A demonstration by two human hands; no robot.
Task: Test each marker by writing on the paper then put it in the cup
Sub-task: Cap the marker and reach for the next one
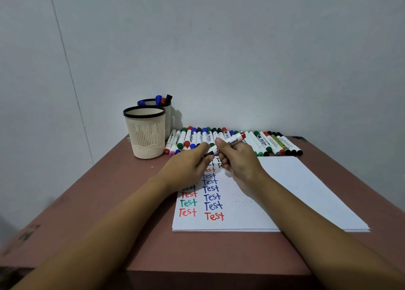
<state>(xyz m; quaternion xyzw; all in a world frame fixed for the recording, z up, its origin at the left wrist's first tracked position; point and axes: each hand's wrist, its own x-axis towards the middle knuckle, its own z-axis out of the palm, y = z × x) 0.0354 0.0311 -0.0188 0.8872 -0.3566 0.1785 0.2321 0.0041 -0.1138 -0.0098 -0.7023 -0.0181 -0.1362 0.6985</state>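
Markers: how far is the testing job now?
Done: many "Test" words on the paper; a few markers stand in the rear cup. In hand: left hand and right hand hold a red-ended marker. Left: the long row of markers behind the paper.

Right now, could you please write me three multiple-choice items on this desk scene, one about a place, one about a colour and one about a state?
1. Markers stick out of which cup? A the near cup; B the far cup; C neither.
2. The lowest word in each column on the paper is written in: A red; B green; C black.
3. The red-ended marker is: A lying flat on the paper; B held by both hands; C standing in a cup.

Answers:
1 B: capped ends rise above the far cup's rim, behind the near cup.
2 A: both bottom "Test" words are red.
3 B: the left hand and the right hand both grip it above the paper.
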